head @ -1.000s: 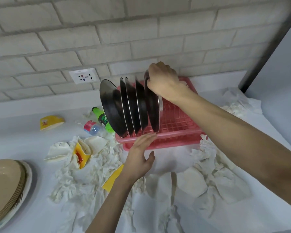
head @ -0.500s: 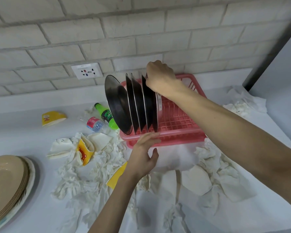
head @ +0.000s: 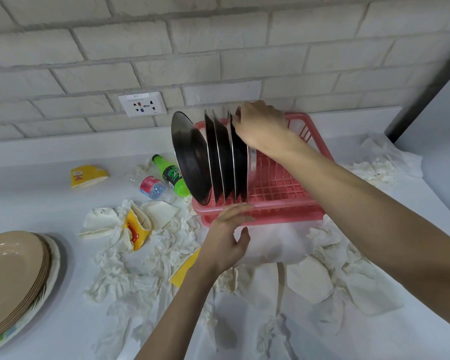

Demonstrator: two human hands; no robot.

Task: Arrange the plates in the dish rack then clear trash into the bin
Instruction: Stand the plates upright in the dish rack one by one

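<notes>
Here the pink plastic slotted dish rack (head: 283, 193) sits by the brick wall, and a stack of round tan plates (head: 11, 268) lies well apart at far left, nearer the left arm. Several dark round metal plates (head: 218, 157) stand on edge in the rack's left end, faces turned sideways. The right hand (head: 263, 126) curls its fingers over the rightmost plate's top rim, the plate hanging straight below them. The left hand (head: 226, 237), fingers straight and holding nothing, rests on the rack's front rim.

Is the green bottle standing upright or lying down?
Lying down: the green bottle rests on its side on the counter, its cap pointing to the wall.
</notes>
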